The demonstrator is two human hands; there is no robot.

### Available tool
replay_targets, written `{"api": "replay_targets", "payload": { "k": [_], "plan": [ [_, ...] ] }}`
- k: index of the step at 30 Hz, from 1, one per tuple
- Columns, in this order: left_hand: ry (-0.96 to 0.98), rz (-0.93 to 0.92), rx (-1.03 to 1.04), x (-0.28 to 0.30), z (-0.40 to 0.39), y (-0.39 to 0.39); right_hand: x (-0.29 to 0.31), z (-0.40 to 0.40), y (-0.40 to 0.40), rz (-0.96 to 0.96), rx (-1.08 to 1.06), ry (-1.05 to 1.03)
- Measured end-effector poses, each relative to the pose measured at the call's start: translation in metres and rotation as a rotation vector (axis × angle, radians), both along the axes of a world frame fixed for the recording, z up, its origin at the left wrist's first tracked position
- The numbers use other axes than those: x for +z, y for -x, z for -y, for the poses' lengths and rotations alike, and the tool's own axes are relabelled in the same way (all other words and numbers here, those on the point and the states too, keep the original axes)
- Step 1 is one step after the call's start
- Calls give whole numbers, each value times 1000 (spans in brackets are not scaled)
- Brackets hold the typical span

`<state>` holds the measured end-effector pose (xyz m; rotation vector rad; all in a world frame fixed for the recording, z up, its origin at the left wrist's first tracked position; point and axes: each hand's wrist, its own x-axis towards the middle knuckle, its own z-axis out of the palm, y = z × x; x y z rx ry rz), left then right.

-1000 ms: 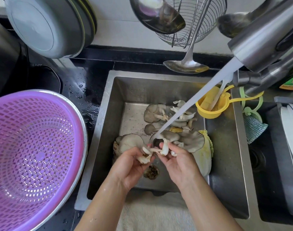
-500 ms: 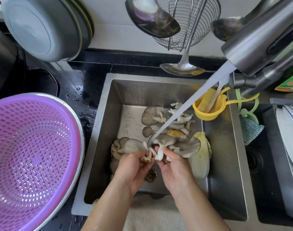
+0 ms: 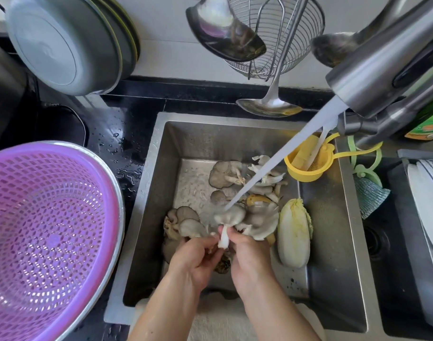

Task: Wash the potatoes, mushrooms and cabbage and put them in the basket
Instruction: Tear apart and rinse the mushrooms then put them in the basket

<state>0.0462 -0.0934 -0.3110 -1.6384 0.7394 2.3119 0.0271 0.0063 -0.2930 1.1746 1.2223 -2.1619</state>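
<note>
I have both hands in the sink [image 3: 146, 193]: left hand [image 3: 194, 263] and right hand [image 3: 249, 257] pinch an oyster mushroom [image 3: 229, 217] by its stem under the tap stream [image 3: 284, 156]. It looks soft, wet and tearable; best held low on the stem.

a white tiled wall [image 3: 161, 33] rises behind the wet black counter [image 3: 126, 134], daylight glinting on it.
</note>
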Motion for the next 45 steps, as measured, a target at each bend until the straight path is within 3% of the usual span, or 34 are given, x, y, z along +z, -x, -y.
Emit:
{"api": "replay_targets", "payload": {
  "k": [7,10,11,13,15,17,18,20,23,26,28,31,33,38,45],
  "plan": [
    [171,-33,-62,11,4,10,8,-17,13,101,-206,352],
    [150,-67,-73,14,19,10,8,-37,23,34,-242,324],
    [104,-97,-89,18,23,7,4,-43,23,9,-143,223],
    [10,-184,-147,26,29,1,-11,-58,18,-79,229,-180],
    [-31,-268,-191,32,31,-3,-20,-75,9,-321,791,-705],
    [-35,-315,-202,35,32,-3,-25,-92,6,-582,1394,-1052],
    [-22,-323,-209,36,33,-3,-25,-99,6,-652,1656,-1120],
    [-2,-319,-212,38,34,-1,-25,-107,5,-725,1966,-1211],
    [-2,-308,-188,41,34,2,-34,-111,3,-715,2185,-1319],
    [-9,-321,-187,42,30,3,-33,-104,7,-606,2297,-1277],
    [20,-335,-189,42,28,3,-18,-88,12,-481,2033,-1093],
    [109,-379,-249,42,21,2,11,-49,16,-146,1100,-409],
    [226,-387,-319,40,15,0,25,-27,18,23,681,-25],
    [354,-419,-419,45,13,2,23,-9,11,95,410,178],
    [281,-408,-428,42,18,-6,14,-7,6,175,297,368]
  ]
}}
